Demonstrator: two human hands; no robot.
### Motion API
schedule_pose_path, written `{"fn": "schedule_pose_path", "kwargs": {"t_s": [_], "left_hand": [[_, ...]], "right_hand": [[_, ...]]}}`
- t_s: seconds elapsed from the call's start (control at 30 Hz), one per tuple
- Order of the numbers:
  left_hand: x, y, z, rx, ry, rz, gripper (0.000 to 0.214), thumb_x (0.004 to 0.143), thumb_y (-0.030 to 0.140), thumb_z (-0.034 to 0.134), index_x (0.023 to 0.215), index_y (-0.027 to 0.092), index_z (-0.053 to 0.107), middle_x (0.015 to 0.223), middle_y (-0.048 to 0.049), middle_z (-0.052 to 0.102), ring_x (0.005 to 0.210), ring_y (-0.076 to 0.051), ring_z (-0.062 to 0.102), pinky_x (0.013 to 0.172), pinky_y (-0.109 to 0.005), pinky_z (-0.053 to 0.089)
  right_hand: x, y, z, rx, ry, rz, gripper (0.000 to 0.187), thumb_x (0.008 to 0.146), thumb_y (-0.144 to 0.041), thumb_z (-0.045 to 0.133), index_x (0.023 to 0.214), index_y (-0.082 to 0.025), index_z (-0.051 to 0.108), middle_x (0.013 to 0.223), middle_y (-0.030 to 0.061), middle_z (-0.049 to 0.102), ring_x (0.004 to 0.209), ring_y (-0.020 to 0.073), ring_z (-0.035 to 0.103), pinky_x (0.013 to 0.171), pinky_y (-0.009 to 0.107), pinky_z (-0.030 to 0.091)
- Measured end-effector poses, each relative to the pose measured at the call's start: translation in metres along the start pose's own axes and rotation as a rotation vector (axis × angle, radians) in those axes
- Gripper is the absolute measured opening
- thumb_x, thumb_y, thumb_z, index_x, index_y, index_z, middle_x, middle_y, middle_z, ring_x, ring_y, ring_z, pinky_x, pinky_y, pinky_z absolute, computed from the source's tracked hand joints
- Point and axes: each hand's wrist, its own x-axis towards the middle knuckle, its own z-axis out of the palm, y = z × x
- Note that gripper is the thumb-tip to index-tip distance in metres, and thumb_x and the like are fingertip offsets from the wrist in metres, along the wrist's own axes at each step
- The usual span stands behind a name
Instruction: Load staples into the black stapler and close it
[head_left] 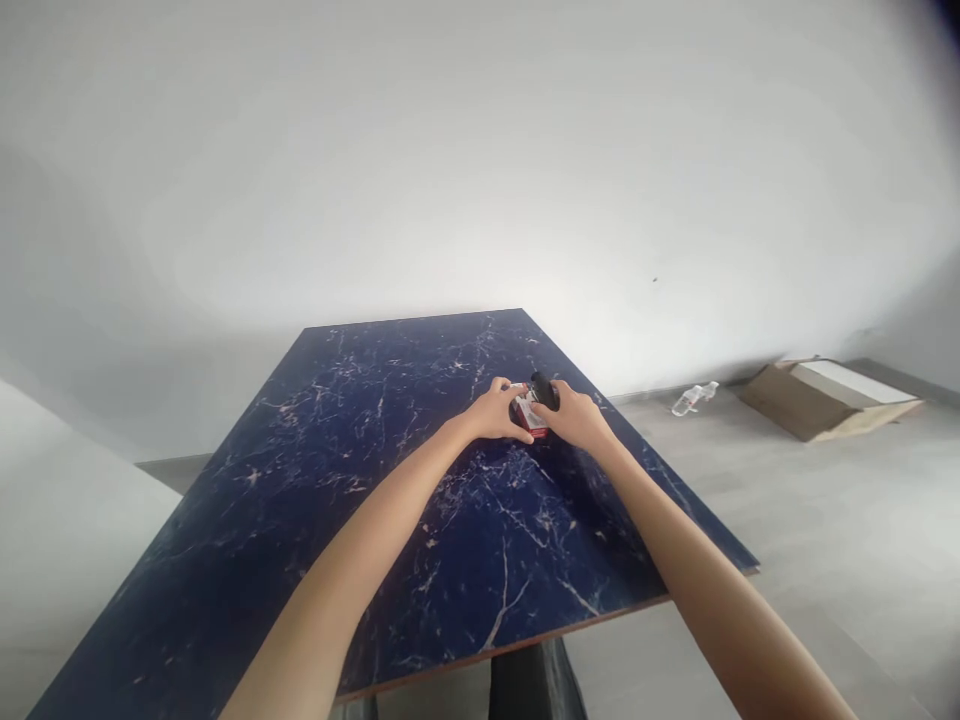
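Note:
A small red-and-white box [535, 425] sits on the dark blue marble-patterned table [360, 430], toward its right side. My left hand [495, 412] is curved around the left of the box, with its thumb at the near edge and its fingers at the far side. In my right hand [574, 414] is a black object [545, 391], gripped between thumb and fingers just over the right part of the box. Its exact kind is too small to make out. Fingers partly cover both things.
A pale wall [450, 180] rises behind the table. On the floor to the right lie a clear plastic bottle [686, 400] and a brown cardboard box [795, 405] with a white panel on it. Below the table's front edge a dark shape [529, 685] shows.

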Motion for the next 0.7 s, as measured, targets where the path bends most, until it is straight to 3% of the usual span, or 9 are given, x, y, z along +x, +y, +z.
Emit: {"fn": "schedule_pose_path", "kwargs": {"t_s": [0.13,0.27,0.4,0.53,0.63,0.7], "left_hand": [[0.054,0.019,0.021,0.047,0.008,0.025,0.113,0.054,0.058,0.089,0.149,0.026,0.038,0.144,-0.0137,0.034,0.119,-0.036,0.057,0.101,-0.043,0.049],[0.072,0.023,0.029,0.119,0.017,0.039,0.108,0.053,0.062,0.088,0.145,0.024,0.045,0.144,-0.014,0.037,0.113,-0.038,0.061,0.099,-0.045,0.05],[0.074,0.021,0.032,0.14,0.036,0.07,0.103,0.059,0.063,0.084,0.146,0.024,0.046,0.146,-0.0136,0.037,0.111,-0.037,0.062,0.099,-0.045,0.05],[0.07,0.027,0.033,0.124,0.004,0.063,0.115,0.061,0.06,0.084,0.155,0.021,0.031,0.154,-0.0179,0.03,0.13,-0.041,0.049,0.107,-0.047,0.044],[0.049,0.028,0.023,0.146,0.019,0.046,0.122,0.067,0.064,0.08,0.159,0.018,0.016,0.16,-0.0212,0.022,0.145,-0.043,0.027,0.114,-0.053,0.032],[0.019,0.021,0.011,0.151,0.075,0.028,0.107,0.08,0.063,0.07,0.16,0.019,0.015,0.161,-0.0198,0.021,0.147,-0.04,0.024,0.115,-0.054,0.029]], "right_hand": [[0.01,0.032,-0.007,0.027,0.074,0.041,0.084,0.08,-0.048,0.064,0.149,-0.013,0.032,0.132,0.019,0.059,0.116,0.0338,0.059,0.091,0.039,0.045],[0.013,0.038,-0.001,0.009,0.153,0.084,0.089,0.075,-0.042,0.066,0.15,-0.012,0.028,0.133,0.0205,0.056,0.119,0.0346,0.057,0.095,0.041,0.044],[0.018,0.035,0.006,-0.026,0.204,0.166,0.09,0.076,-0.039,0.065,0.152,-0.011,0.024,0.126,0.0224,0.056,0.111,0.0366,0.06,0.092,0.044,0.045],[0.02,0.031,0.004,-0.032,0.18,0.204,0.092,0.076,-0.038,0.066,0.153,-0.012,0.022,0.128,0.0233,0.053,0.11,0.0378,0.06,0.091,0.045,0.045],[0.01,0.023,-0.004,-0.047,0.226,0.181,0.094,0.079,-0.047,0.065,0.153,-0.01,0.022,0.136,0.0262,0.046,0.118,0.0416,0.053,0.096,0.05,0.042],[-0.003,0.01,-0.009,-0.082,0.358,0.057,0.087,0.086,-0.052,0.057,0.153,-0.008,0.022,0.144,0.0267,0.039,0.129,0.0426,0.043,0.103,0.053,0.036]]}}
